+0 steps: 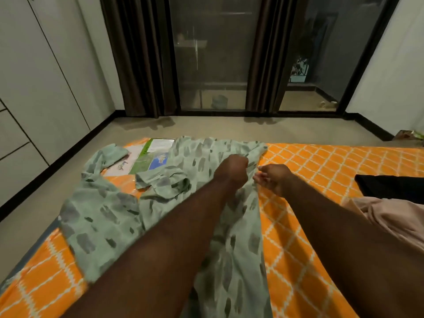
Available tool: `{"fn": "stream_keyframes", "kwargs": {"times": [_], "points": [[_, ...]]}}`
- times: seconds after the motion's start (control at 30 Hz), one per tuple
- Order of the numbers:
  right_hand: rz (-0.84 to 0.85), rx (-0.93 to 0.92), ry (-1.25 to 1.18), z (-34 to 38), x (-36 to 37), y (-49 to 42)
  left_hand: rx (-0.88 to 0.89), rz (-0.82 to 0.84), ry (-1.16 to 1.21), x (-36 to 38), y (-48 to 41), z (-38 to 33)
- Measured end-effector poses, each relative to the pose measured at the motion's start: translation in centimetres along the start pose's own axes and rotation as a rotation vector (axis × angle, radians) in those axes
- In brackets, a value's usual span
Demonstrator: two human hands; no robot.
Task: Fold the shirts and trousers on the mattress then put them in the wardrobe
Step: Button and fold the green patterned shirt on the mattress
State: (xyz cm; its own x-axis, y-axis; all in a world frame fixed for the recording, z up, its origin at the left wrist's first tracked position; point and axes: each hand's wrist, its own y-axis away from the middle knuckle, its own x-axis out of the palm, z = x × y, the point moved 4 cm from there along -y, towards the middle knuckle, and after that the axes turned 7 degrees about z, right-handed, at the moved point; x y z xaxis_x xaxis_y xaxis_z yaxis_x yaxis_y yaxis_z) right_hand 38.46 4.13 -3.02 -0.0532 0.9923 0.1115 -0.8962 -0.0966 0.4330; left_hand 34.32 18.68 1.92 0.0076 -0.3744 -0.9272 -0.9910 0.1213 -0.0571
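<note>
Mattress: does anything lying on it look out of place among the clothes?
Yes. Printed papers lie at the far left corner of the mattress, partly under the green patterned shirt; they are not clothing.

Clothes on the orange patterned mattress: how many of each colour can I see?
Green: 1, a pale green shirt with grey dabs
Black: 1, a black garment cut off by the right edge
Pink: 1, a pale pink garment, also partly out of frame
Total: 3

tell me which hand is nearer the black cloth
Right. The right hand is at the green shirt edge facing the black cloth; the left hand grips the shirt farther away.
</note>
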Motion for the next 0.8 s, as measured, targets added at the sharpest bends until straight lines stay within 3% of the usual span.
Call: {"fn": "stream_keyframes", "kwargs": {"times": [0.17,0.33,0.4,0.47,0.6,0.7,0.8], "points": [[-0.112,0.068,0.024,0.9,0.0,-7.0,-0.09,0.092,-0.001,4.7,-5.9,1.5],[-0.18,-0.035,0.08,1.0,1.1,-10.9,-0.081,-0.001,0.1,6.6,-7.3,2.4],[-0.299,-0.053,0.15,0.8,0.2,-12.6,-0.029,-0.041,0.105,6.2,-6.8,1.8],[-0.383,-0.071,0.051,1.7,0.2,-10.6,0.03,-0.111,0.082,5.4,-6.6,0.8],[-0.401,-0.059,-0.222,2.6,0.1,-8.8,0.121,-0.136,0.057,4.1,-6.6,-1.4],[-0.393,-0.016,-0.162,3.6,-1.0,-10.5,0.103,-0.149,0.072,3.4,-6.7,-1.7],[-0.278,-0.003,-0.036,5.0,-1.1,-13.0,0.037,-0.129,0.118,2.8,-6.5,-0.3]]}}
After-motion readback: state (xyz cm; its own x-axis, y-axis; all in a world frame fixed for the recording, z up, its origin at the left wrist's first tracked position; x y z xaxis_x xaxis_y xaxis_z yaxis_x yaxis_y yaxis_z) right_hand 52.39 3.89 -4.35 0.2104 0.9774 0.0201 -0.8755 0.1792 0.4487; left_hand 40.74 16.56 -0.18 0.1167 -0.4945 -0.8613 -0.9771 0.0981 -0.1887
